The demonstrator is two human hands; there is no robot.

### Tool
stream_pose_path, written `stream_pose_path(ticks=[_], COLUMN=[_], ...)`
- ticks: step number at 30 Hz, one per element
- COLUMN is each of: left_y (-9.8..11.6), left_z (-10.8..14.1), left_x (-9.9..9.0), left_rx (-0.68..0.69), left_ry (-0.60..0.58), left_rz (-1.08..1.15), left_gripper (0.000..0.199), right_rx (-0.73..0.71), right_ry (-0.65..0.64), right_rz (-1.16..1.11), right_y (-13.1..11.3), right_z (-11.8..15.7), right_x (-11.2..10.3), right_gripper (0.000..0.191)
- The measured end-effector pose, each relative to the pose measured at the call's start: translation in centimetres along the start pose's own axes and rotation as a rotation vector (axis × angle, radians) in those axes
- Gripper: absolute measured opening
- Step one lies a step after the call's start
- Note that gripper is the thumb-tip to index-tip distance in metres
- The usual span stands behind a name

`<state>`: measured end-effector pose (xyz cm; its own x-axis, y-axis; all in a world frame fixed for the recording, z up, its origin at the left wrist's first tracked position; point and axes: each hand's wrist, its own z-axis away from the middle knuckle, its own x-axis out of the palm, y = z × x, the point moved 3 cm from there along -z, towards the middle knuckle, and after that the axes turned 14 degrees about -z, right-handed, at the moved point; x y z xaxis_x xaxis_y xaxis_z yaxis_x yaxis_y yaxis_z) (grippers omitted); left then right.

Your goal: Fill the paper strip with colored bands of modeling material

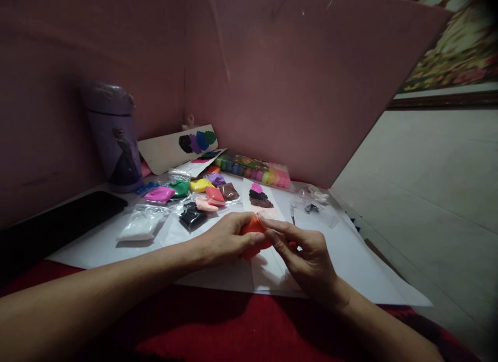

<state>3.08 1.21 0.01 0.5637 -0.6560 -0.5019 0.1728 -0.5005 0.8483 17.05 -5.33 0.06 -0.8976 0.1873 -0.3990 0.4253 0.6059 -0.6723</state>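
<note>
We see the left hand and right hand gripping an orange lump above the paper.
Left clasps it, we judge to steady it; right pinches its edge, likely for finer control. Packets lie beyond, presumably for easy reach.

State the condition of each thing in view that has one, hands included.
Orange piece: held, partly hidden
Left hand: closed on it
Right hand: fingertips touching it
Purple container: upright
White packet: filled, lying flat
Black packet: filled, lying flat
Pink packet: filled, lying flat
Painted card: tilted
Multicolour pack: filled
White paper: spread out
Dark slab: lying flat
</note>
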Motion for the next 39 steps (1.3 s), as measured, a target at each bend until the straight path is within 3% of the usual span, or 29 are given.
stream_pose_path(ticks=[7, 16, 26, 39], left_y=[0.2, -0.3, -0.3, -0.7], left_z=[0.0, -0.2, -0.2, -0.3], left_x=[0.0, -0.1, -0.3, -0.2], left_rx=[0.002, -0.007, -0.045, -0.074], left_ry=[-0.018, -0.005, 0.033, 0.126], left_rz=[0.057, 0.038, -0.088, -0.107], left_gripper=[0.025, 0.025, 0.036, 0.031], right_rx=[-0.008, -0.006, 0.171, 0.3], right_ry=[-0.053, -0.078, -0.084, -0.088], right_rz=[0.006, 0.175, -0.088, -0.328], right_y=[0.1, 0.1, 0.6, 0.9], right_z=[0.2, 0.1, 0.0, -0.3], right_x=[0.1, 0.3, 0.5, 0.7], right_gripper=[0.037, 0.038, 0.034, 0.026])
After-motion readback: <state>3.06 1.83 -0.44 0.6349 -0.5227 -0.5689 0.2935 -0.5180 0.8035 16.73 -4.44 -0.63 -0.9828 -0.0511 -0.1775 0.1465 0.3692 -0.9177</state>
